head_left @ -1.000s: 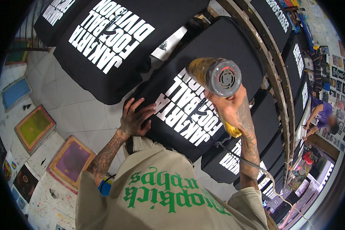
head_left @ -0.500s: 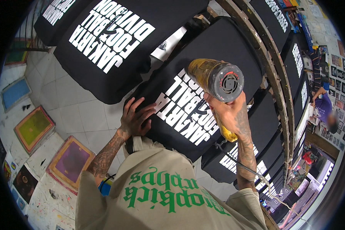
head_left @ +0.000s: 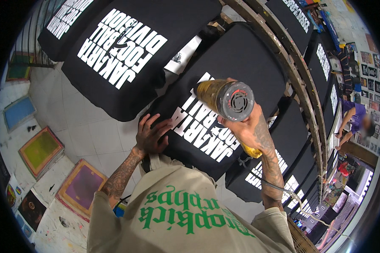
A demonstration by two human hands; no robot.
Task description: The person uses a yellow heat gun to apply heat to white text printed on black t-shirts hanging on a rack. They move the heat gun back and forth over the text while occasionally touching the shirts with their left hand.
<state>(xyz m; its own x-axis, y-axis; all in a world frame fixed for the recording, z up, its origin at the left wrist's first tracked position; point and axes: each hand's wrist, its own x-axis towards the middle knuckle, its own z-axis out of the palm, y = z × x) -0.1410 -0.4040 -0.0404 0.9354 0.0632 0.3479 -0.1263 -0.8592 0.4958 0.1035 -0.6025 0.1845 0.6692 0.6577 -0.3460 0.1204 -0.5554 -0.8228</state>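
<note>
My right hand grips a corded heat gun with a grimy yellow body and a round grey vented rear, held over a black shirt spread on a padded board. Bold white lettering covers the shirt's near half, partly hidden by the tool, whose nozzle end points left. At the shirt's near left edge, my left hand lies open, fingers spread on the black cloth. The tool's grey cable runs beside my right forearm toward the lower right.
More printed black shirts on boards stand left and right. Wooden rails curve past on the right. Coloured screen frames line the left over a tiled floor. A co-worker in purple works at far right.
The heat gun in my right hand has moved left and toward me over the print. My left hand stays on the shirt edge. The co-worker's arms and body have shifted.
</note>
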